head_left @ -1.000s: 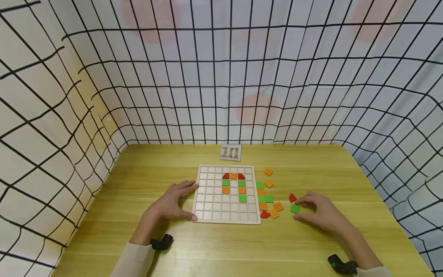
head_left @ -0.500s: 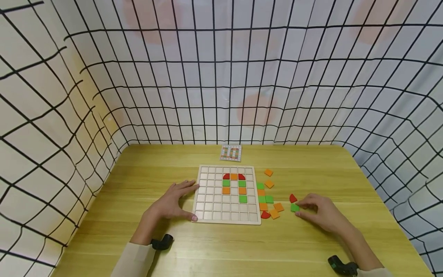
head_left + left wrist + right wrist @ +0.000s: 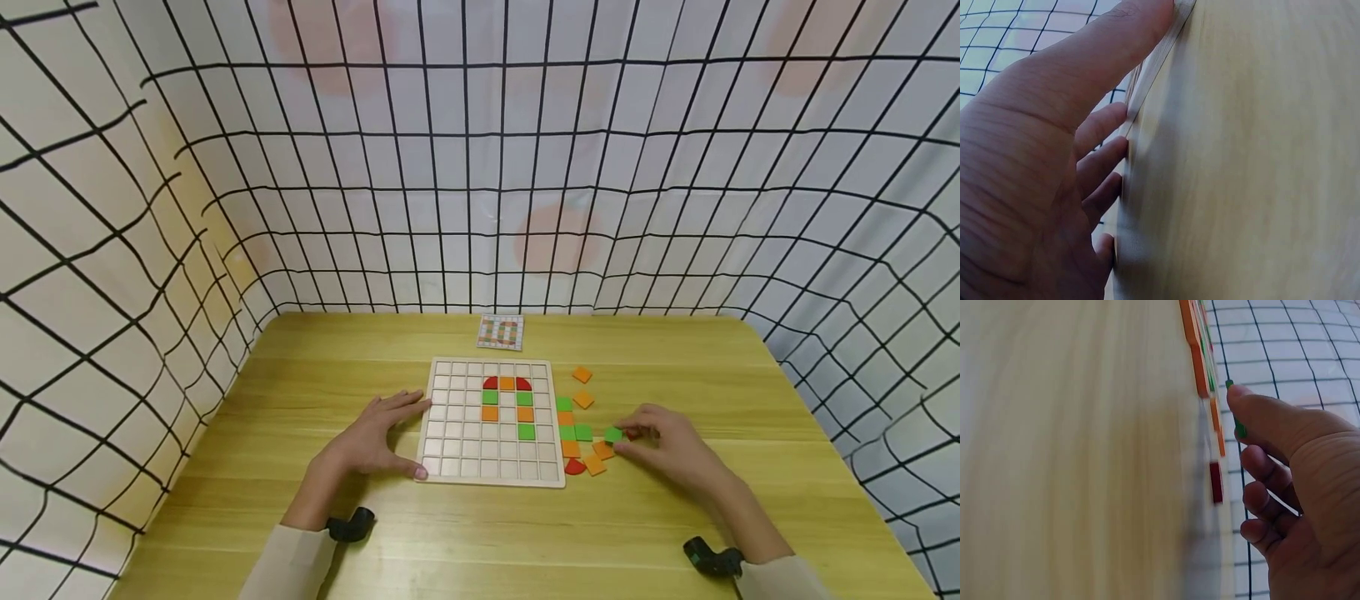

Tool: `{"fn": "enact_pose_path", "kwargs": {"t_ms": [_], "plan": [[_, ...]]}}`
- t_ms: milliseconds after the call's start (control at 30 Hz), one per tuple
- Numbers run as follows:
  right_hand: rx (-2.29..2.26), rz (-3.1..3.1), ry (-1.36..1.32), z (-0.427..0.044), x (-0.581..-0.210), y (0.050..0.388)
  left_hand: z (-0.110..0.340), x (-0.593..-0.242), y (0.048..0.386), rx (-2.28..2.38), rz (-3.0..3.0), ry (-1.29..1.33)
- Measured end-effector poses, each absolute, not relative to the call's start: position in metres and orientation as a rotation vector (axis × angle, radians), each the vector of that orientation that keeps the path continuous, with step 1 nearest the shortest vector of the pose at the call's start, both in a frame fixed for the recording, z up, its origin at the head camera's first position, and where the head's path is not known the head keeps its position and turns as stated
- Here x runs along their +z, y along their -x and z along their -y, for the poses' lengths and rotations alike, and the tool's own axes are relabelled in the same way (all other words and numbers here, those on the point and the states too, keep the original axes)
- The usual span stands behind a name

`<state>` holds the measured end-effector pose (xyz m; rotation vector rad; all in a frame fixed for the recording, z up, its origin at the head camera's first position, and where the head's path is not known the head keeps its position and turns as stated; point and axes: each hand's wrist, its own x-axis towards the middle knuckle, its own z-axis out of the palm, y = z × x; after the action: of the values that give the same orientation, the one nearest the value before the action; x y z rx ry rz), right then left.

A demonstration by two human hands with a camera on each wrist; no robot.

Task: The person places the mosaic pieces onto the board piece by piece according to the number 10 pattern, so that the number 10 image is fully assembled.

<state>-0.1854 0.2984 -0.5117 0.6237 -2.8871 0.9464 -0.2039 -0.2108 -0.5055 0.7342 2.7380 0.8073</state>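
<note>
Green tile (image 3: 612, 435): probably handling light, stiff, smooth; best pinched by opposite edges. Your right hand (image 3: 671, 442) is pinching it, raised beside an orange tile (image 3: 603, 451); your left hand (image 3: 369, 437), fingers extended, is touching the grid board (image 3: 471, 447).

Right hand (image 3: 1307, 465) pinches a green tile (image 3: 1240, 430) between thumb and forefinger; the other fingers lie loosely curled below, in frame. The tile is clear of the worktop (image 3: 1085, 456), which fills the left side. Dark red piece (image 3: 1216, 482) near the fingertips, apart from them. Orange tiles (image 3: 1200, 372) near the upper edge, seen edge-on. Behind: black grid (image 3: 1274, 382) over white.
</note>
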Motion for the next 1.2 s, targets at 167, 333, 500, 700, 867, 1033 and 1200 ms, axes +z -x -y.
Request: {"fn": "enact_pose_path", "kwargs": {"t_ms": [167, 333, 500, 700, 867, 1033, 1200], "plan": [[0.966, 2.867, -0.643, -0.281, -0.51, 0.19, 0.211, -0.506, 0.205, 0.797, -2.737, -0.725], [0.998, 2.849, -0.651, -0.265, -0.509, 0.197, 0.212, -0.506, 0.205, 0.787, -2.747, -0.722], [1.026, 2.878, -0.664, -0.249, -0.509, 0.202, 0.212, -0.505, 0.204, 0.794, -2.736, -0.724], [1.066, 2.895, -0.668, -0.227, -0.504, 0.205, 0.211, -0.505, 0.204, 0.792, -2.736, -0.731], [1.097, 2.882, -0.709, -0.203, -0.497, 0.209, 0.211, -0.504, 0.204, 0.798, -2.748, -0.732], [1.096, 2.86, -0.794, -0.18, -0.496, 0.213, 0.211, -0.503, 0.204, 0.808, -2.742, -0.744], [1.133, 2.849, -0.838, -0.161, -0.5, 0.216, 0.211, -0.504, 0.203, 0.801, -2.745, -0.747]]}}
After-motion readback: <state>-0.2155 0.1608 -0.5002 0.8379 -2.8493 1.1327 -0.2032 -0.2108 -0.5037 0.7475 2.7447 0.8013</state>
